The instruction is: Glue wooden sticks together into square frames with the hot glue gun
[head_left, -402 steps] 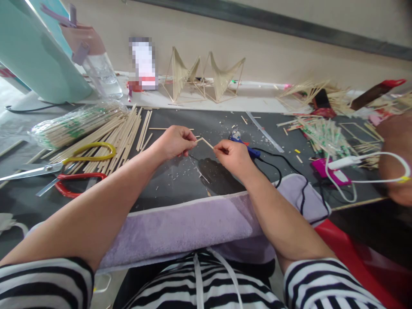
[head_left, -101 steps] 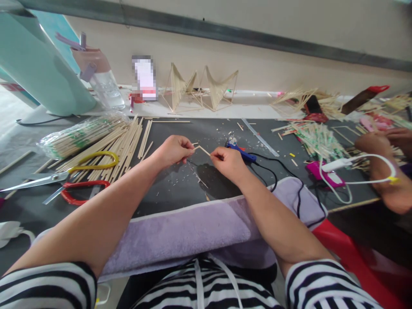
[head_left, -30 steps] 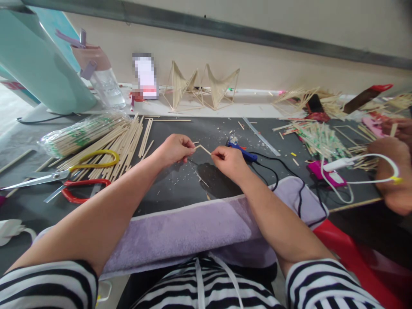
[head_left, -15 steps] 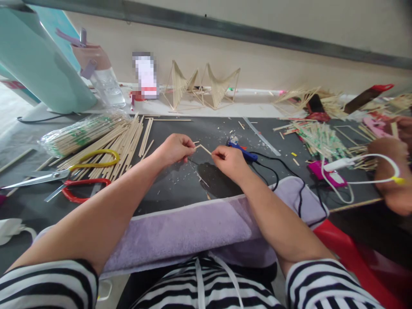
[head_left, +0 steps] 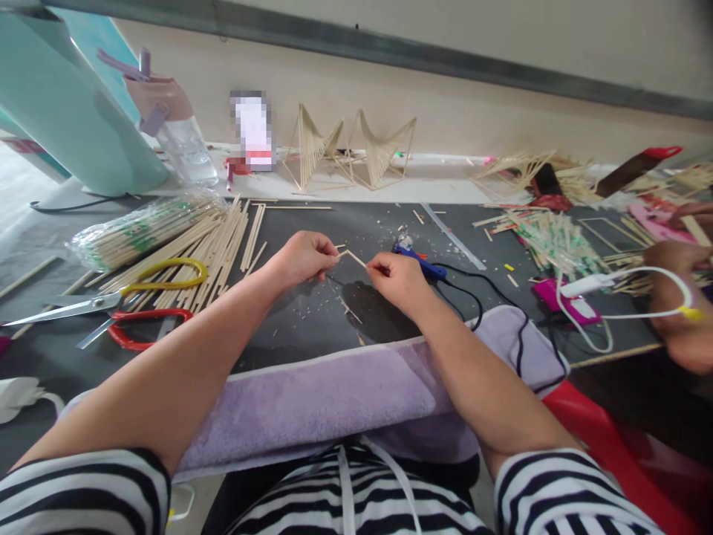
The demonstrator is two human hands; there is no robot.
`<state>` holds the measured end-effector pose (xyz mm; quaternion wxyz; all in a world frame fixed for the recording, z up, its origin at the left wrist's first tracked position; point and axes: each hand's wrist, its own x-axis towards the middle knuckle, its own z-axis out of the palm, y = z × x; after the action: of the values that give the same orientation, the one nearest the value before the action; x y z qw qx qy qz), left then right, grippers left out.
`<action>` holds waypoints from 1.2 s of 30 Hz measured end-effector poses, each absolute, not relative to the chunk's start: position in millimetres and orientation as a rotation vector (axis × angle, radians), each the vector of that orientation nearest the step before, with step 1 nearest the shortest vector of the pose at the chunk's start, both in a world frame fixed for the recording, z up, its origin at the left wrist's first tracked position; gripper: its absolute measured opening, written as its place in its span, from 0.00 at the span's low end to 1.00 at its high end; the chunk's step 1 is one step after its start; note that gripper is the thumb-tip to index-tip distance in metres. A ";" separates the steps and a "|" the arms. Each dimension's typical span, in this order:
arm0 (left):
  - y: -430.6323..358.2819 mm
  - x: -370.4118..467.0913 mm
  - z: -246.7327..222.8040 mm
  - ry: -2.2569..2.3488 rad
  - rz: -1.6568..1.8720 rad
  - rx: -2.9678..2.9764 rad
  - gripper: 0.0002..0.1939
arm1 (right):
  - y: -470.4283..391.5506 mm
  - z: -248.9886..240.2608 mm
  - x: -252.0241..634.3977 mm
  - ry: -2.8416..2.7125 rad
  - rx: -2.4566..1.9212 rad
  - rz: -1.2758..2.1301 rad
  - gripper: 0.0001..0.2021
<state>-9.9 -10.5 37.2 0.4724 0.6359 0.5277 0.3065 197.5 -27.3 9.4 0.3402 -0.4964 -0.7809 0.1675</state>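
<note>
Pinched betw. fingertips of L hand (head_left: pixel 304 256) and R hand (head_left: pixel 398 279), over dark-grey flat tabletop (head_left: pixel 290 334): thin, pale, angled wooden stick piece (head_left: pixel 356 259). Prob. v. light, stiff, fragile at bend; best held nr. outer ends, w/o twisting.

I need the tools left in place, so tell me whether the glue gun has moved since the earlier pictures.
No; the glue gun lies at the same spot before the ledge.

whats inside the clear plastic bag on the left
The clear plastic bag holds a bundle of thin, pale wooden sticks. Green print and glare hide some; deeper ones cannot be seen.
</note>
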 end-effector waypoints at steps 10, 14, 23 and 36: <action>-11.8 -10.3 38.4 1.304 0.750 1.553 0.03 | -27.7 10.5 197.4 -2.034 -1.296 0.442 0.07; -11.8 -10.1 38.9 1.303 0.749 1.559 0.04 | -28.3 11.0 196.9 -2.026 -1.288 0.446 0.07; -11.4 -9.9 37.6 1.291 0.761 1.564 0.03 | -27.8 9.3 198.1 -2.044 -1.286 0.408 0.07; -10.7 -10.2 37.2 1.314 0.755 1.555 0.03 | -27.4 8.6 198.6 -2.038 -1.275 0.422 0.07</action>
<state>-10.2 -10.7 37.2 0.4665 0.6334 0.5353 0.3076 198.6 -27.4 8.6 0.3434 -0.4908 -0.7841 0.1622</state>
